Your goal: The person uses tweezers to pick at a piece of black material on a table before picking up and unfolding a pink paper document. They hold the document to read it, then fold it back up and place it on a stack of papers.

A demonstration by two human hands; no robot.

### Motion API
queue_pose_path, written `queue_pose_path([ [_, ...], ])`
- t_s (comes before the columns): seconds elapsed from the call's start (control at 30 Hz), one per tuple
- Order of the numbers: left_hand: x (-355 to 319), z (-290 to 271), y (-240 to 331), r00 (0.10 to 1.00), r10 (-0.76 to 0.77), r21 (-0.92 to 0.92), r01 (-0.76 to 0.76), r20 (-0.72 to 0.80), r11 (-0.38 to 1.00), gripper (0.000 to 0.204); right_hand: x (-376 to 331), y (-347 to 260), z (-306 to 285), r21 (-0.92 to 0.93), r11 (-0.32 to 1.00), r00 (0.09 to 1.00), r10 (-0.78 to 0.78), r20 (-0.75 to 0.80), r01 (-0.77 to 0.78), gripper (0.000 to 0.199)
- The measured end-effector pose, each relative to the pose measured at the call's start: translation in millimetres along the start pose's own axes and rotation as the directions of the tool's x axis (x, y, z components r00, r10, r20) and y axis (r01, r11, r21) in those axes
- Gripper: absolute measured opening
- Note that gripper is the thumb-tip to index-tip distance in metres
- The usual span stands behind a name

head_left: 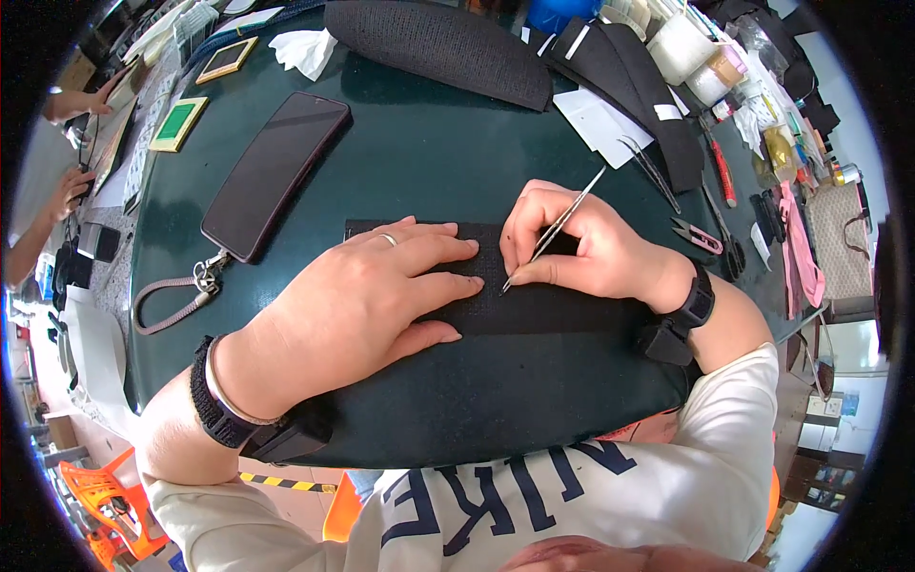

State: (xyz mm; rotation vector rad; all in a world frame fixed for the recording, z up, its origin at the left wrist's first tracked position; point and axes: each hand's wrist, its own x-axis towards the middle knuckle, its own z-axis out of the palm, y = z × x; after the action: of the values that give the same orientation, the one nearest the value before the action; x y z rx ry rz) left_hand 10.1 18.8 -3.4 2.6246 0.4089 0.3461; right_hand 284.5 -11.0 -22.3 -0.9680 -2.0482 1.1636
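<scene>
Left hand (367, 305) flat, open, pinning the black strip (534, 310) to the table (419, 153); right hand (581, 248) grip pinches tweezers (553, 232), tip touching the strip.

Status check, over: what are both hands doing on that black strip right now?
Left hand flat on the black fabric strip, pinning it. Right hand grips metal tweezers, tip down on the strip. Phone and spare tweezers lie apart, nothing in the way.
</scene>
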Motion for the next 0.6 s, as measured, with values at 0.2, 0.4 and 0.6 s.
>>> queue_pose_path([
  [0.2, 0.5, -0.7, 0.7, 1.000, 0.004, 0.002, -0.004, 0.003, 1.000, 0.044, 0.4, -0.2, -0.4, -0.190, 0.969, 0.987, -0.149, 0.066, 0.159, 0.023],
  [0.4, -0.8, 0.4, -0.4, 1.000, -0.004, 0.006, 0.004, 0.000, 1.000, 0.044, 0.3, -3.6, -1.5, 0.067, 0.994, 0.994, 0.079, 0.071, -0.084, 0.024],
  [0.6, 0.7, 0.0, 1.7, 0.999, 0.026, 0.016, -0.025, -0.040, 1.000, 0.039, 0.6, 2.4, 2.0, -0.164, 0.974, 0.988, -0.153, 0.030, 0.156, 0.024],
])
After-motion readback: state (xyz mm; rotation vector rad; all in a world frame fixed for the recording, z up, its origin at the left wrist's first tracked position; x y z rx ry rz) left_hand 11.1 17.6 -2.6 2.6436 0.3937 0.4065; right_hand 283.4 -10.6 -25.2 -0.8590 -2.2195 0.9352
